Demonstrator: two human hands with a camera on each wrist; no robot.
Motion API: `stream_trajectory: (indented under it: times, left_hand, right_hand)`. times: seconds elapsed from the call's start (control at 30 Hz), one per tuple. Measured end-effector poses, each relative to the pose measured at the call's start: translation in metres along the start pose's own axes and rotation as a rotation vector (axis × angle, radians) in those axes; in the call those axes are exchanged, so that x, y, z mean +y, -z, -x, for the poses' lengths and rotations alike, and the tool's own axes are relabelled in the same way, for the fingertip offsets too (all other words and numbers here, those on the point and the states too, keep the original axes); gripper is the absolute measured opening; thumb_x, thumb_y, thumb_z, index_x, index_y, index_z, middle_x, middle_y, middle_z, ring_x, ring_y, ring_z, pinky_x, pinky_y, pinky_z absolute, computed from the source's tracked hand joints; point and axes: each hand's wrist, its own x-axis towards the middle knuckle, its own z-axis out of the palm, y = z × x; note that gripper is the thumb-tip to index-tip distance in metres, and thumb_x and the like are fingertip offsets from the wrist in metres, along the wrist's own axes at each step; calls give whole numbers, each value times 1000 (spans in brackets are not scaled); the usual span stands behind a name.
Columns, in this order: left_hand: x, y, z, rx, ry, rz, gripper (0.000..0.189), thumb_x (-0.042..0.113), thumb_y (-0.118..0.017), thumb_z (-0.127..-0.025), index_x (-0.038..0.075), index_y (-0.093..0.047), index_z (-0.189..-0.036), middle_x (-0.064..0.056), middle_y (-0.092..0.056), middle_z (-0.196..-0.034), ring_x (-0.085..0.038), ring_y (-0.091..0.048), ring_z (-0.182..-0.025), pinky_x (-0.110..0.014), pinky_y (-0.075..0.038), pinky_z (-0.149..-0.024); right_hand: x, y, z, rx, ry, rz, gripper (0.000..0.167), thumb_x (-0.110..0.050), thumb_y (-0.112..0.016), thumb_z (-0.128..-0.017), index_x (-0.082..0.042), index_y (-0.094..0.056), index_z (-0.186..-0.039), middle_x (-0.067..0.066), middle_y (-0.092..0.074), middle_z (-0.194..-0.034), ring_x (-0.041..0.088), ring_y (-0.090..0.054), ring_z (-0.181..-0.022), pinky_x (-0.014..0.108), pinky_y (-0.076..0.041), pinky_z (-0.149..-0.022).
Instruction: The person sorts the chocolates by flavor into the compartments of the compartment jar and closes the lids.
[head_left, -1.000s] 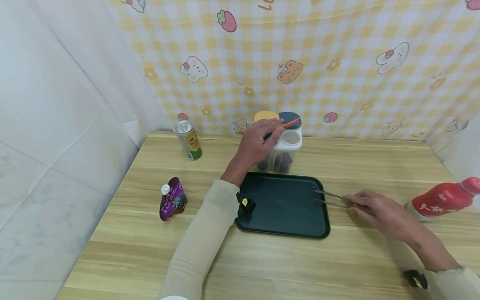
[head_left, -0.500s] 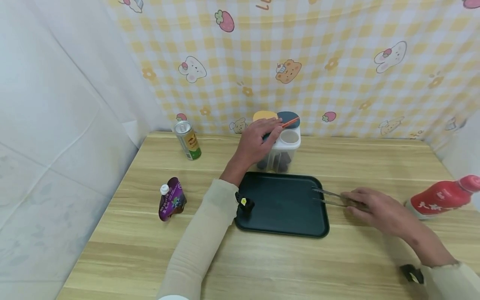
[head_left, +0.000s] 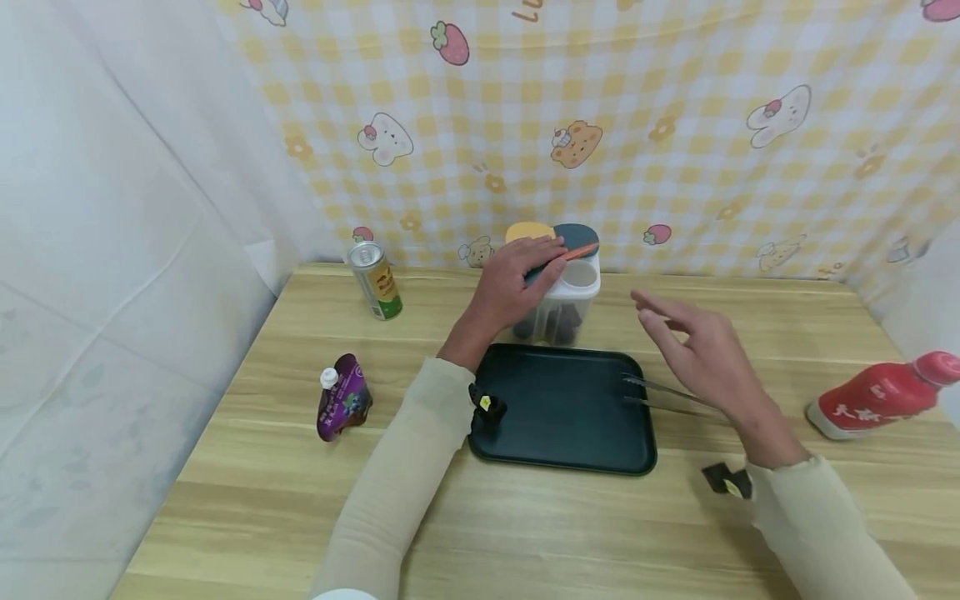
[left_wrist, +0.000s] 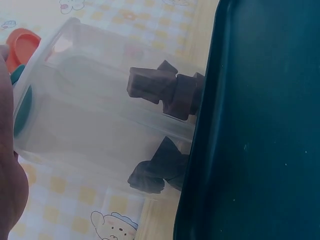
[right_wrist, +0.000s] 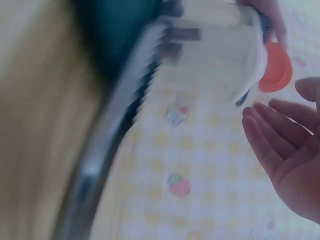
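Observation:
My left hand [head_left: 517,271] holds the top of a clear food storage container [head_left: 573,287], thumb towards the front. An orange flip lid [head_left: 582,251] stands raised beside its fingers, next to a round opening. Dark brown chunks [left_wrist: 160,87] lie in the container's lower part. My right hand [head_left: 701,346] is in the air right of the container, fingers extended and holding nothing. Below it, metal tongs [head_left: 667,389] lie with their toothed tips over the right side of a dark green tray [head_left: 562,450]; the hand and forearm hide their rear end.
A drink can [head_left: 377,283] stands at the back left, with a purple spouted pouch [head_left: 345,400] in front of it. At the far right a red bottle [head_left: 877,400] stands on the wooden table [head_left: 525,533]. A checked curtain [head_left: 637,192] hangs behind.
My right hand has let go of the tongs, leaving them at the tray, and has moved up and left towards the container. The left hand stays on the container.

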Motion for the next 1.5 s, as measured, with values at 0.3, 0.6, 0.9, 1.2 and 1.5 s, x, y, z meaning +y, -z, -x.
stream_trajectory:
  times: [0.3, 0.6, 0.9, 1.2, 1.5]
  left_hand:
    - [0, 2, 2, -23, -45, -48, 42, 34, -62, -104, 10, -68, -138, -3, -61, -144, -17, -49, -139, -26, -24, -119]
    - [-2, 2, 4, -24, -81, -64, 47, 37, -67, -100, 10, -68, -138, -5, -60, -144, -18, -49, -140, -27, -24, -120]
    - [-1, 3, 4, -35, -73, -51, 47, 38, -68, -99, 10, -68, -137, -6, -59, -145, -19, -48, -140, -28, -23, -120]
    - [-1, 2, 2, -22, -79, -49, 45, 36, -66, -100, 11, -69, -137, -5, -60, -144, -19, -49, -140, -27, -24, -120]
    - [0, 1, 1, -29, -66, -57, 45, 37, -67, -100, 11, -69, -136, -4, -60, -144, -17, -49, -140, -27, -24, -120]
  right_hand:
    - [-18, -26, -50, 154, -88, -293, 41, -30, -53, -110, -14, -61, -146, 6, -64, -139, 22, -64, -122, 18, -49, -95]
    - [-17, -39, -71, 73, -122, -263, 52, -44, -53, -108, -10, -59, -146, 2, -59, -145, 20, -58, -130, 42, -48, -105]
    - [-10, -42, -70, 15, -75, -215, 50, -37, -59, -107, -7, -58, -147, 7, -54, -150, 29, -53, -135, 54, -48, -104]
    - [-5, -43, -68, 32, -21, -154, 46, -34, -58, -108, -9, -59, -146, 4, -53, -150, 26, -72, -97, 35, -55, -69]
    - [0, -45, -67, 50, 88, -36, 45, -31, -57, -108, -8, -57, -147, 6, -53, -149, 8, -26, -32, 30, -31, -44]
